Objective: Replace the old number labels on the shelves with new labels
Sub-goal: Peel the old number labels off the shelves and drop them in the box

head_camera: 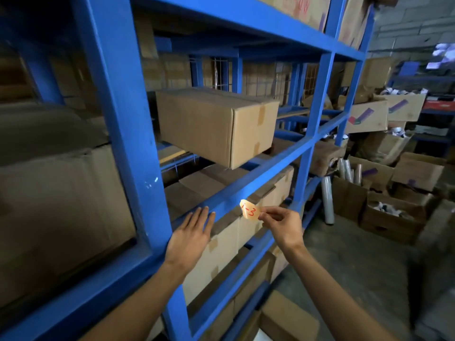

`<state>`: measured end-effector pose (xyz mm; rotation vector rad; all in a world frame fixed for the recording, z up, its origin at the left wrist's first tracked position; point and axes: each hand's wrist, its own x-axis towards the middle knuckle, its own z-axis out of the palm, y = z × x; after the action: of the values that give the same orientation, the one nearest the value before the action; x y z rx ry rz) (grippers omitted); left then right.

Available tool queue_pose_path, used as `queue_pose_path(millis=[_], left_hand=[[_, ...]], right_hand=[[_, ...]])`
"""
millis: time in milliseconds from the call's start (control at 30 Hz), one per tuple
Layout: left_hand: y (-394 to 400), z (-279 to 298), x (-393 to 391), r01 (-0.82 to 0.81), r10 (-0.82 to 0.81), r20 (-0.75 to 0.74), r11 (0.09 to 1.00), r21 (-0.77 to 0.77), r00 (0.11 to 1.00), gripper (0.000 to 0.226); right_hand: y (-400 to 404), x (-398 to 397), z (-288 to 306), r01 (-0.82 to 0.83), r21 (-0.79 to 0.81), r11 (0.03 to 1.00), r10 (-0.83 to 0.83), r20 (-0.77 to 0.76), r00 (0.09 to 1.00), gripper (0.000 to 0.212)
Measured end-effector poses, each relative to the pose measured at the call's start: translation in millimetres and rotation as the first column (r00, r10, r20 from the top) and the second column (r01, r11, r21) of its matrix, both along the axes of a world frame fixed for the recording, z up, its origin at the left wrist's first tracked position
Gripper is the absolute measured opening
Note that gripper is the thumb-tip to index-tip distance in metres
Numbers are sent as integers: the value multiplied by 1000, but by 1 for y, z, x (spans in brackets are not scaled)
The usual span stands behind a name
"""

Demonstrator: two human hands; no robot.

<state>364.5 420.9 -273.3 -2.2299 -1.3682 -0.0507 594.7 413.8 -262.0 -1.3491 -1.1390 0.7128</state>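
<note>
1. Left hand (190, 236): flat, fingers straight and slightly spread, fingertips resting on the blue shelf beam (258, 187), holding nothing.
2. Right hand (282, 223): thumb and fingertips pinching the right edge of a pale label (250, 209).
3. Label: curled, marked in red with what reads as "1-3", held just in front of the same beam, right of the left hand; whether touching the beam cannot be told.
4. Behind the beam: stacked cardboard boxes (221, 244) with tape strips.
5. One level up: a closed taped carton (216, 125) on the shelf.
6. Farther right, on the floor: open boxes (391, 217) and plastic film rolls (328, 200).
</note>
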Motion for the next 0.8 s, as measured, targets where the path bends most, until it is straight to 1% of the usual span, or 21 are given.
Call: queue_pose_path(millis=[100,167,200,300,367,433,467,533,600,667,800], left_hand=[[6,-12,-5,35,-36,9,995,99,999,52],[8,-22,-5,34,-36,12,986,166,999,51],[8,-26,-3,16,-20,19,985,170,1000,52],[0,-44,4,-60,51,82,993,105,995,69],[-1,-69,12,-31,31,98,1000,2,995,81],[-5,-101,15,-5,18,85,988,-151,996,93],[-6,-120,16,-14,32,79,973,-229,996,95],[-7,-160,16,-51,82,69,925,-377,994,88],[-3,-193,20,-68,104,53,883,-464,993,81],[3,-222,25,-50,90,50,851,-522,995,77],[22,-287,33,-31,43,5,779,-626,999,70]], right_hand=[[-3,7,-27,-20,-37,999,20,-5,1000,27],[-6,11,-46,-34,-85,996,33,-4,999,18],[-8,12,-56,-40,-108,993,41,4,999,13],[-14,18,-87,-33,-160,987,35,13,999,10],[-15,25,-113,-10,-210,978,14,13,1000,11],[-16,30,-140,10,-276,961,-1,32,999,11],[-17,33,-155,20,-309,951,-9,36,999,11],[-20,38,-186,47,-385,922,-29,52,998,13],[-26,43,-216,75,-445,893,-37,94,995,16],[-33,48,-247,101,-486,868,-41,132,990,21],[-46,55,-322,167,-593,788,-67,187,980,19]])
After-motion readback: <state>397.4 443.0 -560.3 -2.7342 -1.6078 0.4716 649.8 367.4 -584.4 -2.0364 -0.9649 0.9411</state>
